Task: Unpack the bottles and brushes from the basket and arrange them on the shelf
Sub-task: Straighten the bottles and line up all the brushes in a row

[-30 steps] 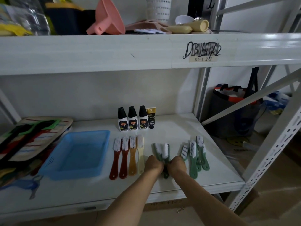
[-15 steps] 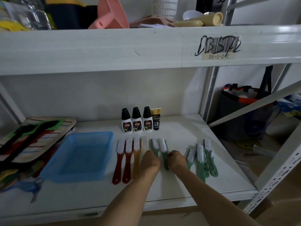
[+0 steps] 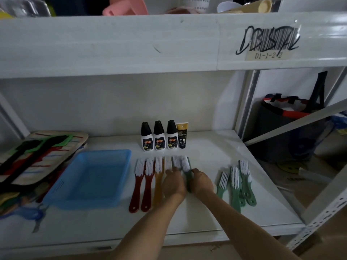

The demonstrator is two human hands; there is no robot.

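Two bare forearms rise from the bottom edge of the frame toward its centre, uncovered along their whole visible length with no sleeve, ending in the left hand [image 3: 173, 182] and right hand [image 3: 201, 182], both ungloved, with no ring, watch or band visible on them.

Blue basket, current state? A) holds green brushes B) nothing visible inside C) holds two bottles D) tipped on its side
B: the blue basket sits upright with only its bare floor showing; the bottles stand at the shelf's back and the green brushes lie to the right.
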